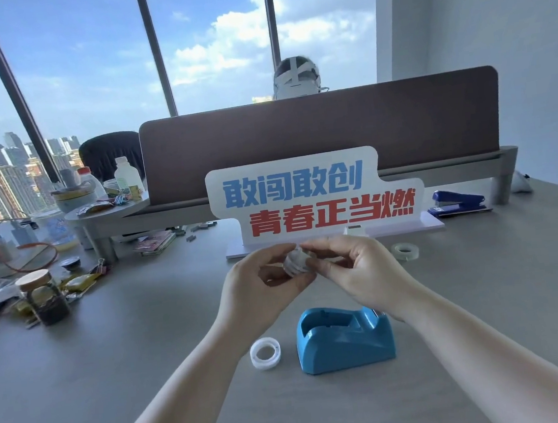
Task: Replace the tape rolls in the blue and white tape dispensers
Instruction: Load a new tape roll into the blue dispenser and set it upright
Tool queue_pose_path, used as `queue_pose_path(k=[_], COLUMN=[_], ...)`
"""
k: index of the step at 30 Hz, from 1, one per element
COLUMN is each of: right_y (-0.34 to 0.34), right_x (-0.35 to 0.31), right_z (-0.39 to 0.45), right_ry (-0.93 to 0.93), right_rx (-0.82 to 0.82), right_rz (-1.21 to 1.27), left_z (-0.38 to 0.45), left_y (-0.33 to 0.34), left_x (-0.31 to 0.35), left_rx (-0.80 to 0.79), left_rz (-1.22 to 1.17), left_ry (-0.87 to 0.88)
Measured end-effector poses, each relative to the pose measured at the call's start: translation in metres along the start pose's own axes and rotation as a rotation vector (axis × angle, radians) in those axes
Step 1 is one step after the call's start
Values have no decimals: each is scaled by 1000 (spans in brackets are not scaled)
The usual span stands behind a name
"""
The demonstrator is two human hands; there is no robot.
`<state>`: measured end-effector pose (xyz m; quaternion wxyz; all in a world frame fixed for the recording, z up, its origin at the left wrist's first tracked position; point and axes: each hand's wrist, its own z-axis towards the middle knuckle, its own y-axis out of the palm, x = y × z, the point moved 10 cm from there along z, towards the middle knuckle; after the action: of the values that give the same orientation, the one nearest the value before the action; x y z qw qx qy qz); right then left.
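The blue tape dispenser (346, 338) stands on the grey desk with its roll slot empty. Left of it lies a white ring-shaped core (265, 353), flat on the desk. Above the dispenser, my left hand (261, 282) and my right hand (355, 265) both pinch a small whitish tape roll on a hub (296, 262), held in the air between the fingertips. A clear tape roll (405, 251) lies on the desk to the right of my hands. A small white item (353, 230), partly hidden behind my right hand, sits at the sign's base; I cannot tell what it is.
A white sign with blue and red characters (314, 200) stands just behind my hands. A blue stapler (457, 201) is at the back right. A glass jar (43, 296), clips, packets and bottles crowd the left side. A person sits behind the brown divider (321, 131).
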<state>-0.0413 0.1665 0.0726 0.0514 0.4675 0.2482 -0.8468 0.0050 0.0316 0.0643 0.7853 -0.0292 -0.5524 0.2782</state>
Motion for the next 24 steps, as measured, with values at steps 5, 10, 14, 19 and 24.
queue_pose_path(k=[5,10,14,19,24], right_y=[4,8,13,28,26], right_x=[6,18,25,26,21], right_z=[0,-1,-4,-12,-13], right_ry=[50,208,314,437,480], right_rx=[-37,-83,-143,-236,-229], right_rz=[9,205,310,483,616], left_z=[-1,0,-1,0,2], left_y=[1,8,9,6,1], left_x=[-4,-10,-12,-6,1], left_rx=[12,-90,-128,-96,-74], left_rz=[-99,-123,-95,5,-15], left_ry=[-42,-81,-79,-24,42])
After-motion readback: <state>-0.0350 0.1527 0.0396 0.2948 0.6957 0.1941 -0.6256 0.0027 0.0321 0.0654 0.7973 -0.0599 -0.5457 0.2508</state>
